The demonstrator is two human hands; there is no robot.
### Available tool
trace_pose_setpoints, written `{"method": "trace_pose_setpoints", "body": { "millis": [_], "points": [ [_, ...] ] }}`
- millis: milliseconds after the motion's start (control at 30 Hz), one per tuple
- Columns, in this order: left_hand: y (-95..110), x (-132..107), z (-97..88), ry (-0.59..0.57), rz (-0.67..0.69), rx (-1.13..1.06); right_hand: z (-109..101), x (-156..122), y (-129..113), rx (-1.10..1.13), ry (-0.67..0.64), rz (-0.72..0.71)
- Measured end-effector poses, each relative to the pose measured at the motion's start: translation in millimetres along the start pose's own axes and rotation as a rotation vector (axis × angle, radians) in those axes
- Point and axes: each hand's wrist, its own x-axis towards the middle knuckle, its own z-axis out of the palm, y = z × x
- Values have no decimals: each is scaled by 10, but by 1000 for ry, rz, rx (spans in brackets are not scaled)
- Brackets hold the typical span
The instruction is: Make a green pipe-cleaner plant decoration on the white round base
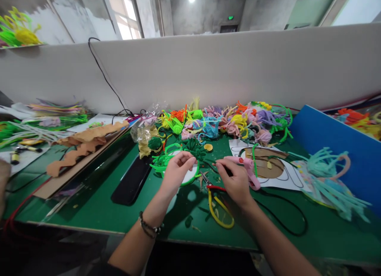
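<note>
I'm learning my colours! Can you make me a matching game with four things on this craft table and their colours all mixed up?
Things:
1. scissor handles
2. glue gun
3. tray
4. board on the right

Colours:
a. black
b. blue
c. yellow
d. pink

Pairs: 1-c, 2-d, 3-a, 4-b

1. A heap of many-coloured pipe-cleaner pieces (226,123) lies upper middle, along the white partition (208,66).
2. A blue board (333,149) leans at the right edge, with teal fuzzy strands (330,177) beside it.
3. A black tray (131,183) sits left of centre.
4. A wavy cardboard strip (86,143) lies at the left.
5. Yellow-handled cutters (218,206) lie lower middle.
</note>
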Motion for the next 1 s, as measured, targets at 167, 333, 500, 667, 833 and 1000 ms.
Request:
{"method": "trace_pose_setpoints", "body": {
  "millis": [167, 333, 500, 667, 833, 1000],
  "points": [
    [-61, 25, -7, -40, 24, -6, -20, -21, 9, -31, 2, 3],
    [-77, 1, -15, -67, 4, 5, -14, -29, -1, -32, -11, -21],
    [-80, -21, 4, -84, 12, -28, 15, -42, -6, -43, -40, 5],
    [-104, -37, -33, -64, 6, -26, 26, -49, 14, -61, -84, 9],
    [-162, -23, -104, -47, -2, -38, 42, -63, 21, -74, -162, -19],
    [-208, 1, -157, -5, 21, -27, 58, -78, 20, -98, -224, 5]
  ]
}}
